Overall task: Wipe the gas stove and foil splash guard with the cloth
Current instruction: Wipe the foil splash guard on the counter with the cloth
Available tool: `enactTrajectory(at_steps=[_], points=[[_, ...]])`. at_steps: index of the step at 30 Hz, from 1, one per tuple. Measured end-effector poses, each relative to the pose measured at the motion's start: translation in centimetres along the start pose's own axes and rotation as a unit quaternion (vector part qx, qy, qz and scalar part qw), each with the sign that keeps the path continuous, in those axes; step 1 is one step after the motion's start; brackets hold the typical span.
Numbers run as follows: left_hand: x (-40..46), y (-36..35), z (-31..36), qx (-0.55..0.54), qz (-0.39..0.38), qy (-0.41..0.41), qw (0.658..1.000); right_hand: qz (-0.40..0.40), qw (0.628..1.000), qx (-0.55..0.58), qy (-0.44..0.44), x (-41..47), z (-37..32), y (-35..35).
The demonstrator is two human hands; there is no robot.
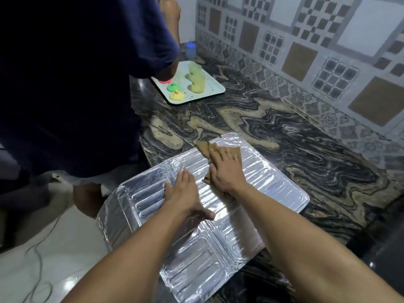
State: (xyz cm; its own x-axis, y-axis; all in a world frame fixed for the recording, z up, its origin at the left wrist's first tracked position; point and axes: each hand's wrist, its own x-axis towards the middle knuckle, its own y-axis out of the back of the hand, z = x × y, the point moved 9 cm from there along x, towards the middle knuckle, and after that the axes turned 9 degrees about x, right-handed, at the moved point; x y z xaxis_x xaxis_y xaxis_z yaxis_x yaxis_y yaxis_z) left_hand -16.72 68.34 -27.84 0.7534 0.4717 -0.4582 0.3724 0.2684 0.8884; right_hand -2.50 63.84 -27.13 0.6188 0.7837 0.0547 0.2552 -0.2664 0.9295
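- The foil splash guard point(196, 248) lies flat in the lower middle of the frame, on the marbled counter point(295, 149), its left panels jutting out past the counter edge over the floor.
- The right hand point(227, 169) lies flat with fingers spread on the tan cloth point(204, 147), pressing it onto the guard's far panel near the frame's centre; it curls round nothing.
- The left hand point(183, 191) rests just beside it, palm down and fingers straight, pinning the middle panel.
- Risk: the guard looks like thin embossed foil, ribbed with long oval ridges and creased at its folds. A hard stroke could likely dent a ridge or tear a crease.
- Risk: the overhanging part has nothing under it, so pressure there may bend it down or tip the sheet off the counter.
- Risk: the shiny foil probably slides on polished stone; if the left hand lifts, the sheet may skate with the cloth.
- The cloth looks soft and folded, one corner poking past the fingertips; it could bunch on the ridges.
- A second person in dark clothing point(65, 84) stands at the upper left, close to a white tray point(209, 92); an elbow might bump.
- No gas stove is in view.
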Motion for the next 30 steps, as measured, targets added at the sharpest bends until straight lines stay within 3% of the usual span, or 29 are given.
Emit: enactTrajectory(at_steps=[2,3,7,9,13,15,19,23,27,30], points=[[0.0,-0.1,-0.2,-0.003,0.003,0.002,1.000,-0.034,0.995,-0.003,0.099,0.7,-1.5,-0.4],[0.0,-0.1,-0.3,-0.002,0.003,0.003,1.000,-0.033,0.994,-0.003,0.100,1.4,-0.9,-0.3],[0.1,-0.2,-0.2,0.007,-0.003,0.001,1.000,0.043,0.995,0.007,-0.087,3.9,4.3,1.5],[0.2,0.0,-0.3,0.002,-0.003,0.003,1.000,0.053,0.992,0.014,-0.115,4.5,4.1,1.5],[0.2,0.0,-0.3,-0.002,-0.012,0.007,1.000,0.005,0.997,0.036,0.072,4.0,1.1,0.7],[0.1,0.1,-0.2,-0.001,-0.012,0.007,1.000,0.019,0.989,0.102,0.103,3.6,1.5,1.2],[0.1,0.0,-0.2,-0.001,-0.009,0.009,1.000,0.129,0.970,0.205,0.022,3.2,3.3,3.0],[0.0,-0.2,-0.3,0.000,-0.007,0.011,1.000,0.104,0.983,0.149,-0.005,4.1,2.8,2.8],[0.0,-0.2,-0.2,-0.008,-0.006,0.008,1.000,0.135,0.965,0.215,-0.066,4.9,3.0,3.2],[0.0,-0.1,-0.2,-0.005,-0.012,0.010,1.000,0.113,0.967,0.220,-0.064,6.0,3.1,2.7]])
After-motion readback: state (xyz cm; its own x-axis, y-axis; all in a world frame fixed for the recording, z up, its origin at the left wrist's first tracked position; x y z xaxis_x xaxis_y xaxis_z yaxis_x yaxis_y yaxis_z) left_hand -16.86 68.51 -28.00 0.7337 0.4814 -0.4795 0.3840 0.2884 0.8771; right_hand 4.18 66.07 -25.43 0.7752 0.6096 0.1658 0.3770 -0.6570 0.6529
